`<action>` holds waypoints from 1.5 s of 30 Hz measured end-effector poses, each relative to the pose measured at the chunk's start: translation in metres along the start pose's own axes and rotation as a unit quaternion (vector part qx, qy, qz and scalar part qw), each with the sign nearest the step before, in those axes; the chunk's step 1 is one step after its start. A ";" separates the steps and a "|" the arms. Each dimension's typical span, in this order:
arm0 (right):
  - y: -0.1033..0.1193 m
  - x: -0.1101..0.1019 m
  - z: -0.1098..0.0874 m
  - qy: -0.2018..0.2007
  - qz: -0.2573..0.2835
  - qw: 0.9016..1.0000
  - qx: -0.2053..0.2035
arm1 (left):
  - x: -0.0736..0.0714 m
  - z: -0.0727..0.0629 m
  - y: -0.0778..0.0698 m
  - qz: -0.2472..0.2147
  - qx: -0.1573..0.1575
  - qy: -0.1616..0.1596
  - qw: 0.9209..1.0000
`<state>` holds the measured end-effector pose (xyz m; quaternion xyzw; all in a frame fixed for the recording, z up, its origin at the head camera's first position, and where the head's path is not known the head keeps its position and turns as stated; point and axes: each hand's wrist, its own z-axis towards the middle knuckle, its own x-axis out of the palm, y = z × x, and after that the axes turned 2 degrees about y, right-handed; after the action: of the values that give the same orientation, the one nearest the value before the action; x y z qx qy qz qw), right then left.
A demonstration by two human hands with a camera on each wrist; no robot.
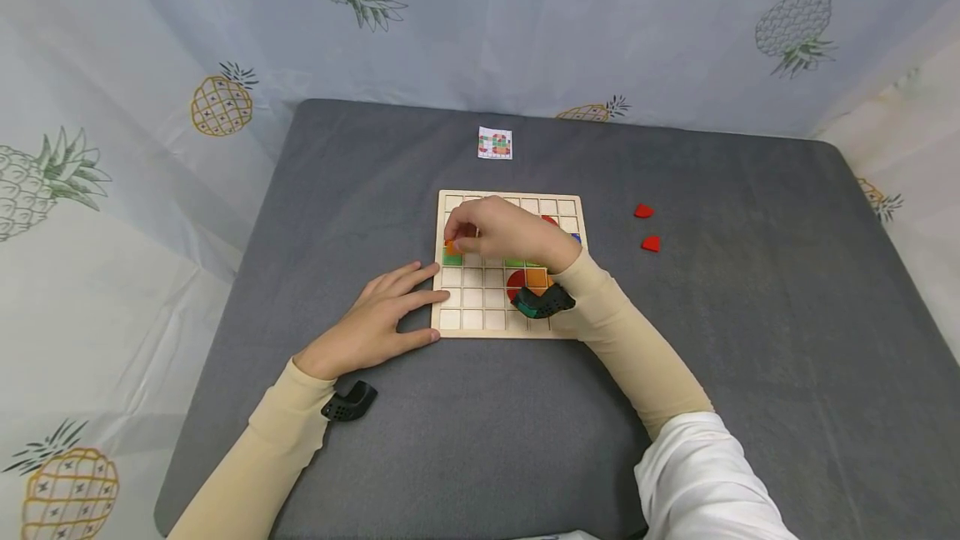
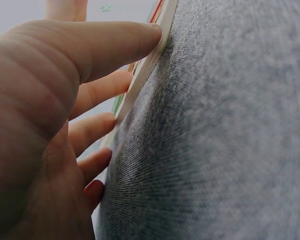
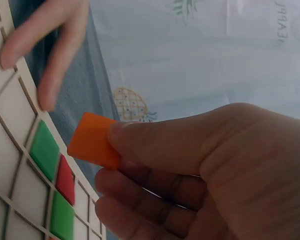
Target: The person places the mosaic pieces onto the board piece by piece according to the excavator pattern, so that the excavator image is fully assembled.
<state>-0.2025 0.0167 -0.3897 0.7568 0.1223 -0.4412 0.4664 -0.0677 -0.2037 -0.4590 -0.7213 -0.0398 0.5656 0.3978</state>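
Note:
A wooden grid board (image 1: pixel 472 320) lies on the table with coloured tiles in some of its squares. Over its left side, my right hand (image 1: pixel 504 227) pinches an orange square tile (image 3: pixel 90 140) between thumb and fingers, held off the board in the right wrist view. Close by in the grid are a green tile (image 3: pixel 44 149) and a red tile (image 3: pixel 65 180). My left hand (image 1: pixel 367 327) lies with fingers spread, its fingertips touching the board's left edge. The right hand and forearm hide part of the grid.
Two red pieces, an upper one (image 1: pixel 643 211) and a lower one (image 1: pixel 651 244), lie right of the board. Behind it is a small printed pattern card (image 1: pixel 495 144). A pineapple-print curtain (image 1: pixel 525 23) hangs beyond the grey table (image 1: pixel 750 315).

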 end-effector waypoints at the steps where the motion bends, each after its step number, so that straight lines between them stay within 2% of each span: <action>1: 0.000 0.002 0.001 0.011 -0.004 1.000 0.001 | 0.000 0.000 0.000 0.001 0.001 -0.001 1.000; 5: 0.002 0.011 0.005 0.050 -0.014 0.999 0.006 | 0.000 0.000 0.000 0.004 0.003 -0.003 1.000; 8: 0.003 0.016 0.007 0.064 -0.018 0.998 0.005 | 0.000 0.000 0.000 0.005 0.005 -0.004 1.000; 23: 0.004 0.023 0.010 0.083 -0.034 0.996 0.020 | 0.000 0.000 -0.001 0.002 -0.001 0.000 1.000; 38: 0.006 0.026 0.008 0.075 -0.073 0.994 0.027 | 0.000 0.000 -0.001 -0.001 -0.002 0.001 1.000; 45: 0.006 0.027 0.008 0.074 -0.074 0.994 0.036 | 0.000 0.000 0.000 -0.001 -0.001 0.002 1.000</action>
<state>-0.1878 0.0007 -0.4088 0.7925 0.1968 -0.4213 0.3947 -0.0677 -0.2031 -0.4590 -0.7227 -0.0406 0.5639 0.3976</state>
